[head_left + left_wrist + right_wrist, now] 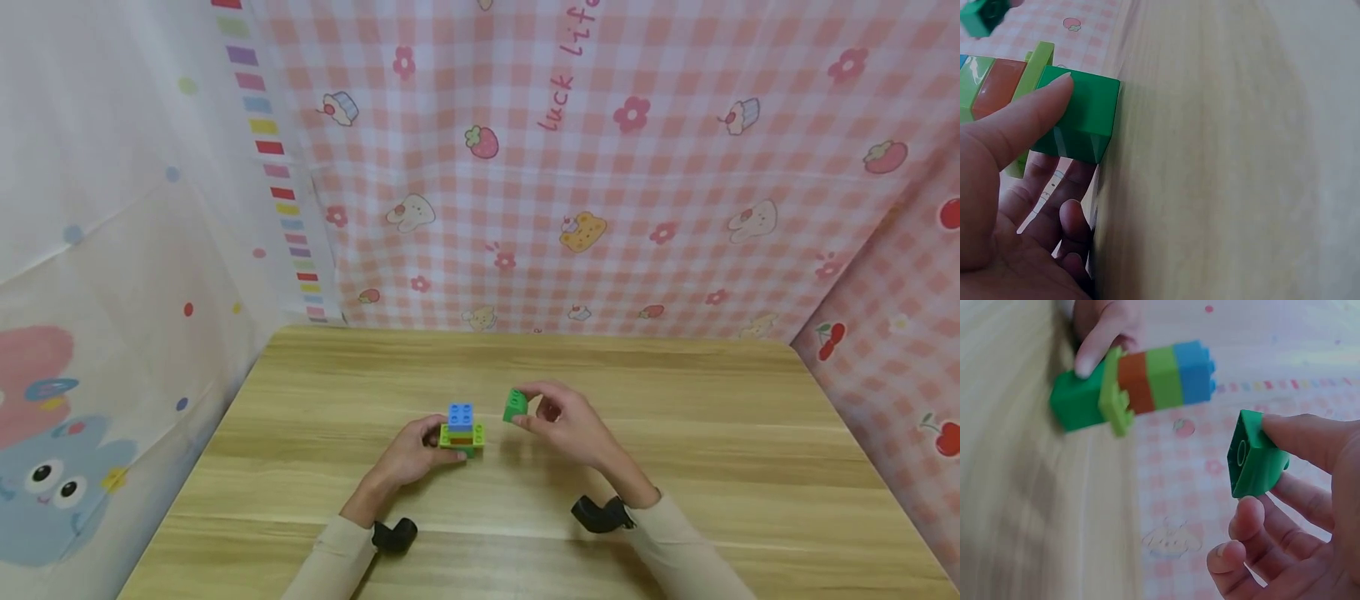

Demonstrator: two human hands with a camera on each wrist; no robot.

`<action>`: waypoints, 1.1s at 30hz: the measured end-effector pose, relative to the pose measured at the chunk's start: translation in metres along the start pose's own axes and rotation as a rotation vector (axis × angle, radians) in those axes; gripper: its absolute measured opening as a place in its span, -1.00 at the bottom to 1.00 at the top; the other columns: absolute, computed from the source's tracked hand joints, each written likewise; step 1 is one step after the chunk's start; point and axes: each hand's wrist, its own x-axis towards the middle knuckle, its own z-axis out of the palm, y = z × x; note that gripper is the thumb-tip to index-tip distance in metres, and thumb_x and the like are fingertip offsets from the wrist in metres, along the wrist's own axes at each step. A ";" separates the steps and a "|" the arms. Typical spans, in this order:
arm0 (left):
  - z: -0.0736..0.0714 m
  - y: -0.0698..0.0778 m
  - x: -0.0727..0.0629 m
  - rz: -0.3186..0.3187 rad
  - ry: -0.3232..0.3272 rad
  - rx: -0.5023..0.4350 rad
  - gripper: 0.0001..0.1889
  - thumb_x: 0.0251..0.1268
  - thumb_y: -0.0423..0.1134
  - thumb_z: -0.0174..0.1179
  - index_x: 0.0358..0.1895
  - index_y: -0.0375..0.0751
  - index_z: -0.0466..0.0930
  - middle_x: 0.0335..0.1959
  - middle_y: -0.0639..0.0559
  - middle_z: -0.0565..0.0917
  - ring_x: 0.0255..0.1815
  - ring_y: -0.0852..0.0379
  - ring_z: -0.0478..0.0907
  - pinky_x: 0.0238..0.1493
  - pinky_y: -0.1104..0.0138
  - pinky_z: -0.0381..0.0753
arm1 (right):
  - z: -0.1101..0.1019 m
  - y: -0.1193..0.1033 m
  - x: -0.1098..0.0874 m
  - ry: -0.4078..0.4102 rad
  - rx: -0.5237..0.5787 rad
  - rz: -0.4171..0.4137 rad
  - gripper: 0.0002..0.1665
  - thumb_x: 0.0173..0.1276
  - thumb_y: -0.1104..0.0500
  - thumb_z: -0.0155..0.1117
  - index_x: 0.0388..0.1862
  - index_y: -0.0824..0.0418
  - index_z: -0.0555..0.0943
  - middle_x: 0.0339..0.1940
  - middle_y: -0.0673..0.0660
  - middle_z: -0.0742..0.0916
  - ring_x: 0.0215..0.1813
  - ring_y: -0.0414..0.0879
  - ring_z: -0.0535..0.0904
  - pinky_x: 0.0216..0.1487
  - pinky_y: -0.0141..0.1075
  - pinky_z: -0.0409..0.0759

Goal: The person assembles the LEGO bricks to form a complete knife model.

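Note:
My left hand [411, 452] grips the dark green bottom block [1082, 112] of a stack of toy building blocks [461, 429], thumb on one side and fingers on the other. Above that block come a wider light green plate [1114, 394], a brown-orange block [1135, 382], a light green block [1164, 376] and a blue block [1192, 372] on top. The stack stands upright on the table. To its right, my right hand [566, 421] pinches a loose green block [1255, 453] with a curved side between thumb and fingers, apart from the stack. Its hollow underside shows in the right wrist view.
The wood-grain table [675, 433] lies under both hands. A pink checked cloth [570, 183] hangs behind it, and a white printed cloth [112, 275] along the left. Black wrist mounts [602, 514] sit near both cuffs.

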 end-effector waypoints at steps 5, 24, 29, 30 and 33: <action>0.001 -0.001 0.001 0.010 -0.010 0.000 -0.53 0.09 -0.19 0.49 0.10 -0.15 0.62 -0.16 0.05 0.69 -0.15 0.14 0.57 0.01 0.21 0.51 | 0.009 -0.013 0.008 0.001 0.030 -0.038 -0.58 0.31 0.14 0.42 0.14 0.16 0.63 -0.16 0.06 0.67 -0.35 -0.14 0.49 -0.36 -0.38 0.47; 0.003 -0.002 0.000 0.030 0.010 -0.029 -0.53 0.10 -0.25 0.48 0.12 -0.19 0.61 -0.19 -0.01 0.70 -0.17 0.12 0.58 -0.02 0.21 0.50 | 0.043 -0.036 0.030 -0.035 0.043 -0.118 -0.52 0.29 0.18 0.44 0.18 0.19 0.61 -0.04 0.09 0.68 -0.36 -0.17 0.49 -0.36 -0.40 0.50; 0.003 -0.001 0.000 0.034 0.014 -0.022 -0.55 0.10 -0.25 0.48 0.10 -0.20 0.62 -0.20 -0.01 0.70 -0.17 0.13 0.58 -0.03 0.20 0.50 | 0.047 -0.035 0.031 -0.040 0.029 -0.111 -0.52 0.28 0.20 0.44 0.19 0.20 0.61 -0.05 0.09 0.67 -0.37 -0.17 0.49 -0.37 -0.38 0.51; 0.003 -0.001 0.000 0.037 0.014 -0.019 -0.55 0.10 -0.25 0.48 0.09 -0.20 0.62 -0.21 -0.01 0.70 -0.17 0.13 0.58 -0.03 0.20 0.51 | 0.048 -0.035 0.031 -0.043 0.028 -0.110 -0.51 0.28 0.21 0.44 0.19 0.20 0.61 -0.06 0.09 0.67 -0.37 -0.17 0.49 -0.37 -0.38 0.51; 0.003 -0.001 0.000 0.041 0.015 -0.014 -0.57 0.11 -0.26 0.47 0.08 -0.20 0.62 -0.21 -0.01 0.70 -0.18 0.12 0.57 -0.04 0.20 0.50 | 0.048 -0.034 0.030 -0.049 0.019 -0.101 -0.51 0.28 0.20 0.44 0.19 0.19 0.60 -0.06 0.08 0.67 -0.36 -0.17 0.49 -0.37 -0.38 0.51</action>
